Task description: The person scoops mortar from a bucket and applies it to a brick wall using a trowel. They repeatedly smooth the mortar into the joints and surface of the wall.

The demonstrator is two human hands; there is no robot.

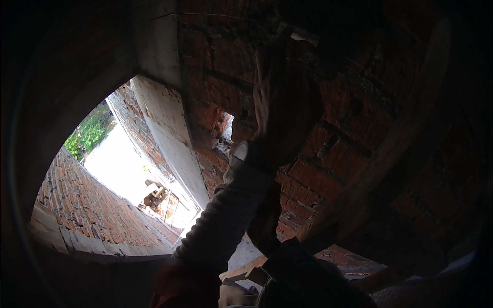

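Observation:
A brick wall (334,154) with rough mortar joints fills the middle and right, mostly in deep shadow. My left hand (285,97), in a light ribbed sleeve, is raised against its upper part. The fingers reach toward a small bright gap (304,38) near the top and fade into darkness, so their grip and anything in them are hidden. Lower down, behind the left sleeve, my right hand (265,220) shows as a dark shape above a dark sleeve (308,277). Its fingers cannot be made out.
At left a large opening framed by concrete (164,115) gives onto bright ground, another brick wall (97,205) and green foliage (90,133). A ragged hole (226,128) pierces the bricks beside my left wrist. A long wooden piece (380,159) slants across the right.

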